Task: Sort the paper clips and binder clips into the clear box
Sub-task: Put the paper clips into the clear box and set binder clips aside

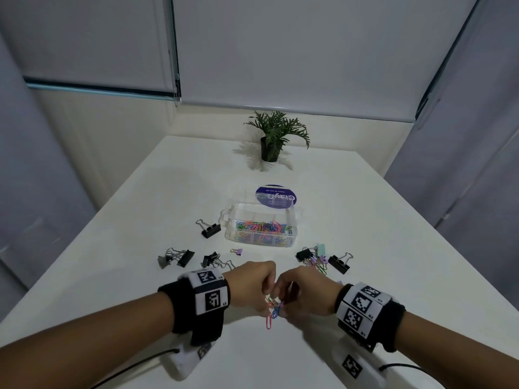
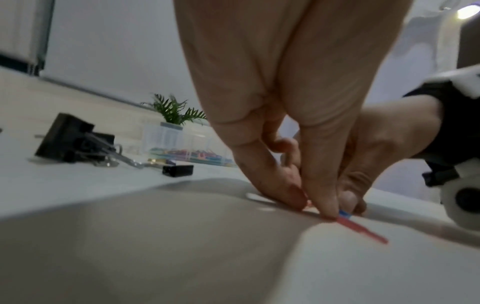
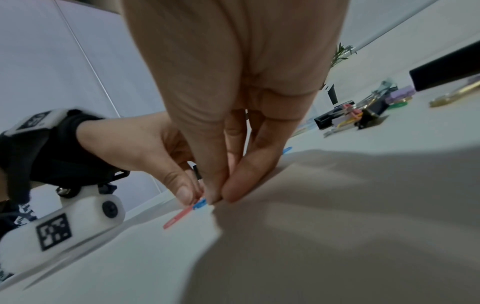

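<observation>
A small heap of coloured paper clips (image 1: 274,307) lies on the white table (image 1: 365,220) near its front edge, with a pink clip (image 1: 268,322) sticking out toward me. My left hand (image 1: 266,299) and right hand (image 1: 283,303) meet over this heap, fingertips down, each pinching at the clips. The left wrist view shows my left hand (image 2: 311,208) pressed to the pink clip (image 2: 363,232). In the right wrist view my right hand (image 3: 224,197) pinches beside a blue clip (image 3: 200,203). The clear box (image 1: 293,217) stands open behind, its front compartments holding several coloured clips.
Black binder clips lie left of the box (image 1: 210,230) and front left (image 1: 179,258). Right of centre sits a mixed cluster of small pastel and black binder clips (image 1: 311,255), with a larger black one (image 1: 339,263) beside it. A potted plant (image 1: 271,141) stands far back.
</observation>
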